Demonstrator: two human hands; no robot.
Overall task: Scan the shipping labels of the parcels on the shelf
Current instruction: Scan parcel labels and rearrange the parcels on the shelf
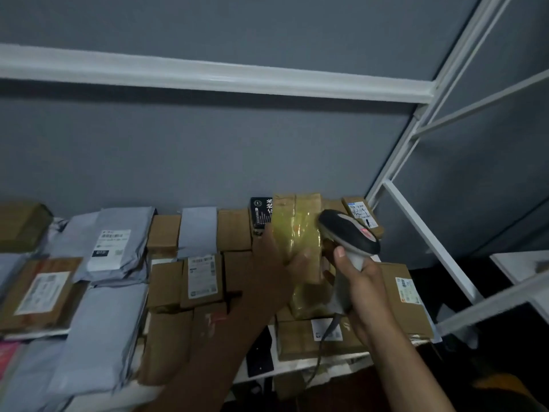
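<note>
White metal shelf [421, 227], cardboard parcels [165, 285], grey mailer bags [102, 334]

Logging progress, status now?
Right hand grips scanner. Left hand holds taped parcel up. Its label not visible. Nothing in the way.

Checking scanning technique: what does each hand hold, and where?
Right hand grips the scanner by its handle; left hand holds the yellow-taped parcel at its lower edge.

Print on shipping labels [202, 276] too small, blurred to read. Left hand [285, 257] motion-blurred, dim. Taped parcel [298, 233] label side hidden. Scanner [350, 236] trigger hidden.
</note>
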